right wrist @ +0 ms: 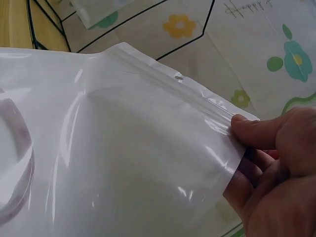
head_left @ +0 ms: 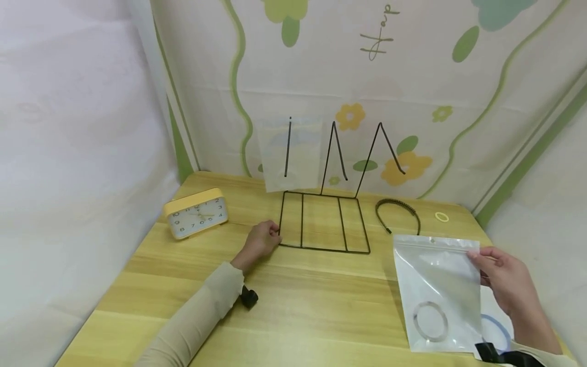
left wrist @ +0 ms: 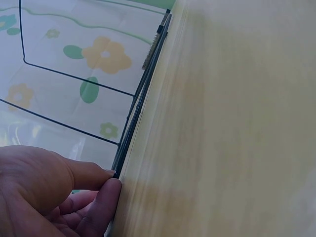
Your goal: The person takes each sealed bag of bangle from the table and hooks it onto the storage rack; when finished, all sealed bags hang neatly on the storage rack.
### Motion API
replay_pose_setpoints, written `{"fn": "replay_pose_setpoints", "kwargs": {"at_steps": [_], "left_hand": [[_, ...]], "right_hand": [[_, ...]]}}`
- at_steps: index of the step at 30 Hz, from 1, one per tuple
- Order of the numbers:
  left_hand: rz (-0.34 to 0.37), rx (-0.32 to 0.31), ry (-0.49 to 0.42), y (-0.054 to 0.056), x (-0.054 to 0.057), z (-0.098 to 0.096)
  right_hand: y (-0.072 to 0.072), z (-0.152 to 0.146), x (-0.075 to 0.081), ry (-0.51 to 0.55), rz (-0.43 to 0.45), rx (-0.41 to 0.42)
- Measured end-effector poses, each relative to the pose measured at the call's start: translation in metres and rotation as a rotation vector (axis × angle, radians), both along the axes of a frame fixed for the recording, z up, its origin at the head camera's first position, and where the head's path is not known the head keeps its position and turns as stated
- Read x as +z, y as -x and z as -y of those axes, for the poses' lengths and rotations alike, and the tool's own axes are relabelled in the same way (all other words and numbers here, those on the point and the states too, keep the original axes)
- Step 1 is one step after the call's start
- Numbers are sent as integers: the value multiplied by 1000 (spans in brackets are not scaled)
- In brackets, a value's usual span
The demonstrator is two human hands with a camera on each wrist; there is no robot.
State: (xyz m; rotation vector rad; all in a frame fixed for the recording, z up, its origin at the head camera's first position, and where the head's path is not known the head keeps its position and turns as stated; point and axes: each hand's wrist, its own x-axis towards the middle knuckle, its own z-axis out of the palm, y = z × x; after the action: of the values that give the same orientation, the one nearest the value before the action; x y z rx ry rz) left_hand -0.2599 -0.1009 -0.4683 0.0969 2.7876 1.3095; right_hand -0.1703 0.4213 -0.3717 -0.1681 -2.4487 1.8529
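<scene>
A black wire rack (head_left: 302,219) with upright hooks stands on the table, and a translucent bag (head_left: 293,158) hangs at its leftmost hook. My left hand (head_left: 260,242) pinches the rack's base wire (left wrist: 123,153) between thumb and fingers at the near left corner. At the right, my right hand (head_left: 511,278) holds a white zip bag (head_left: 435,275) by its upper right corner, thumb on the front near the seal. Through its clear front a pale ring-shaped band (head_left: 445,326) shows near the bottom. The fingers behind the bag are partly hidden.
A yellow alarm clock (head_left: 197,214) stands at the left. Behind the zip bag lie a dark headband (head_left: 398,202) and a small yellow ring (head_left: 436,216). A blue ring (head_left: 497,323) shows under my right wrist, partly covered. A printed cloth (head_left: 302,71) hangs behind the table.
</scene>
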Motion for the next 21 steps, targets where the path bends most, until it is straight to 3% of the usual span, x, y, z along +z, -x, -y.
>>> {"fn": "replay_pose_setpoints", "kwargs": {"at_steps": [3, 10, 17, 21], "left_hand": [[16, 2, 2, 1, 0, -1], [10, 9, 9, 1, 0, -1], [-7, 7, 15, -1, 3, -1], [4, 9, 12, -3, 4, -2]], "right_hand": [[-5, 11, 5, 109, -53, 37], [-7, 43, 23, 64, -116, 78], [5, 75, 39, 322, -185, 318], [14, 99, 49, 407, -205, 414]]}}
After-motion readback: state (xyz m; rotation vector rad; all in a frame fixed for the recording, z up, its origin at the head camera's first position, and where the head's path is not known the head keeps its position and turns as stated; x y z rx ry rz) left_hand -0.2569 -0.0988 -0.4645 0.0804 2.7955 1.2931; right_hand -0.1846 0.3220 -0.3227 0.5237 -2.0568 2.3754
